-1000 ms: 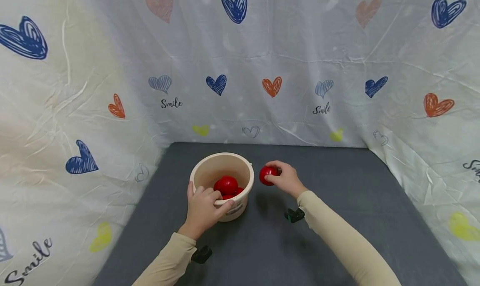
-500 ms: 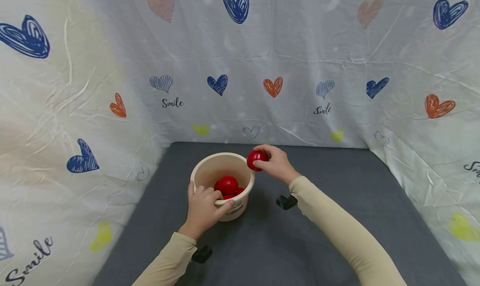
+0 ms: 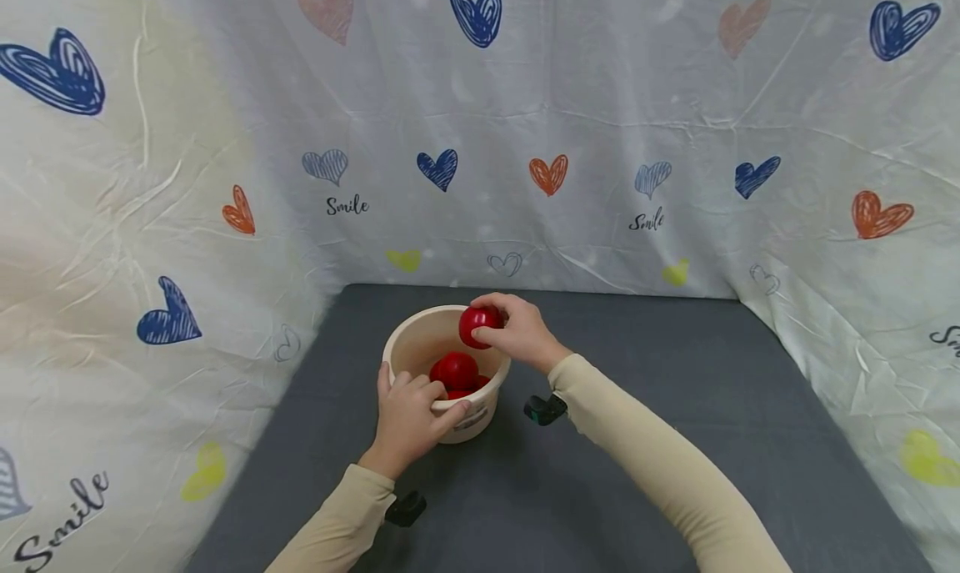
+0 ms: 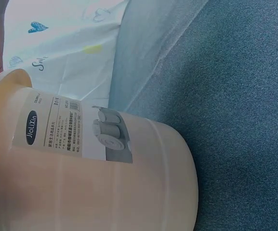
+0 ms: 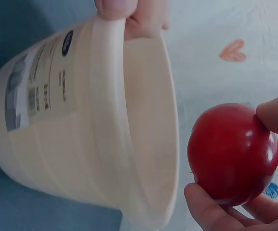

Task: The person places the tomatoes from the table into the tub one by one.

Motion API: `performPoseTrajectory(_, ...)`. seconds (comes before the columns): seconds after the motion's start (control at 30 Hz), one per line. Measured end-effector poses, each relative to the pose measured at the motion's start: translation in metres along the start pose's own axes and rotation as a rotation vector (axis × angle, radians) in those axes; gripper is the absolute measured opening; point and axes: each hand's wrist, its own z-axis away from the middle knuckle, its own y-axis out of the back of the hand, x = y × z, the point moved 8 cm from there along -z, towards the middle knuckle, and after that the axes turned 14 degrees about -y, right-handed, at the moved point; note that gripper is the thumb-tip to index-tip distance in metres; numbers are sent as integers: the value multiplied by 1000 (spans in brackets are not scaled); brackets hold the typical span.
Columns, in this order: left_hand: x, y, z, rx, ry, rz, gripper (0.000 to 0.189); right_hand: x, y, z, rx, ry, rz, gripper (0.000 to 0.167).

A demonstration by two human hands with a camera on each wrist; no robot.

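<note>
A cream plastic bucket point(image 3: 412, 344) stands on the table, and my left hand point(image 3: 408, 419) grips its near rim, fingers over the inside and thumb outside. Several red round fruits point(image 3: 456, 371) lie inside it. Above the bucket's far right rim, my right hand point(image 3: 521, 331) pinches another glossy red round fruit point(image 3: 474, 327) between thumb and fingers. Seen in the right wrist view, this smooth fruit point(image 5: 232, 154) is just outside the mouth of the tilted-looking bucket point(image 5: 105, 120). The left wrist view shows the bucket's printed label point(image 4: 57, 125).
A dark grey cloth covers the table point(image 3: 637, 439). A white curtain point(image 3: 585, 81) printed with hearts hangs behind it and along both sides. Each wrist carries a small black camera, one below the right sleeve point(image 3: 652, 456).
My right hand has risen and moved left with its red round fruit, from beside the bucket to above its mouth. My left hand has stayed on the rim.
</note>
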Motion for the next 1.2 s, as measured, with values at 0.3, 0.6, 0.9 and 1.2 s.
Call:
performPoseTrajectory(0.3,2,2,-1,13,-21,-8,36,-9,-19,1,-47,22,37,40)
performPoseTrajectory(0.6,3,1,-2,20,-28,-8,35,-14,-29,2,-85,24,53,40)
performPoseTrajectory(0.9,3,1,-2,10,-17,-10,36,-11,-29,0,-76,-1,77,39)
performPoseTrajectory(1.2,1,1,-1,-2,2,2,37,1,-27,1,-78,-52,67,40)
